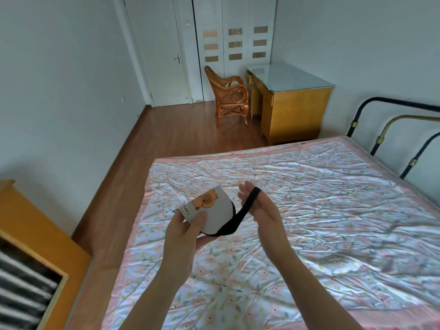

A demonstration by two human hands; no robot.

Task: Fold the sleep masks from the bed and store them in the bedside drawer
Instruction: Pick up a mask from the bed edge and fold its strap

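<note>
A white sleep mask (214, 210) with an orange cartoon animal and black backing is folded over in my left hand (188, 231), thumb pressed on its front. Its black elastic strap (247, 202) stretches to the right and loops around the fingers of my right hand (259, 206), whose fingers are spread with the palm up. Both hands hover above the near left part of the bed (309, 210). The bedside drawer (31, 277) stands pulled out at the lower left, with striped fabric inside.
The bed has a floral quilt with pink border and a metal headboard (392, 129) at the right. A wooden desk (292, 103) and rattan rocking chair (228, 96) stand by the far wall. Wooden floor runs along the bed's left side.
</note>
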